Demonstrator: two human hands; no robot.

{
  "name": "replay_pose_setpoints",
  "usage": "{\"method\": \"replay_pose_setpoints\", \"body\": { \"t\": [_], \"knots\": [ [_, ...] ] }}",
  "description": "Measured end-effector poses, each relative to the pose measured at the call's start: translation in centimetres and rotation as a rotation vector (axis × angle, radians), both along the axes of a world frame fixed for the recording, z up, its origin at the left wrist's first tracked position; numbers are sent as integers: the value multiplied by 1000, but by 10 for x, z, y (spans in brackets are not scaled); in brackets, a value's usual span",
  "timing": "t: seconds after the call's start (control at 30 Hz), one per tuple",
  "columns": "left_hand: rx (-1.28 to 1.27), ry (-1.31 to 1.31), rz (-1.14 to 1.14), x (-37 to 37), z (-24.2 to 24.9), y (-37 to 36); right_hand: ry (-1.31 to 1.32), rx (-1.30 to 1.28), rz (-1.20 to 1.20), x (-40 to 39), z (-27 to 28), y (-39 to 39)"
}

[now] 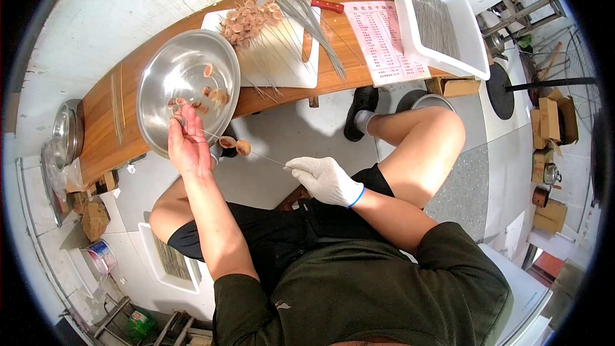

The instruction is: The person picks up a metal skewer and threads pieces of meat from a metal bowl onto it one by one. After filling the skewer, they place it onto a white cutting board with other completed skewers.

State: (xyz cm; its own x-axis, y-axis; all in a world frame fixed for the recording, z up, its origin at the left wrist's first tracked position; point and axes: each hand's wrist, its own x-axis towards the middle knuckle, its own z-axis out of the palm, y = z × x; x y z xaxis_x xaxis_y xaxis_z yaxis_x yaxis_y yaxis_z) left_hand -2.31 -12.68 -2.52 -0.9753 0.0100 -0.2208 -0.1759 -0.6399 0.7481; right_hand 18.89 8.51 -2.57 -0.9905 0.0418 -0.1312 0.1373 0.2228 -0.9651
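Note:
My right hand (325,181), in a white knit glove with a blue cuff, grips the lower end of a thin metal skewer (266,157). Two round, brown, cup-shaped food pieces (243,148) are threaded midway along it. The skewer's upper end reaches my bare left hand (187,141), whose fingers are pinched around what looks like another brown piece, mostly hidden. That hand is over the near rim of a steel bowl (157,70). Several similar pieces lie inside the bowl.
On the wooden table (102,147), a white cutting board (288,57) bears a heap of brown pieces (246,22) and loose skewers (320,35). Beyond are a red-handled knife (328,6), a printed pink sheet (378,45) and a white bin (466,38) of skewers. Steel bowls (67,131) stand left.

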Motion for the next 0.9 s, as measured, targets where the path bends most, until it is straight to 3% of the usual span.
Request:
{"method": "replay_pose_setpoints", "body": {
  "t": [0.9],
  "knots": [
    [145, 31, -26, -4, -5, -4, 19, -36, -15, 1, -1, 0]
  ]
}}
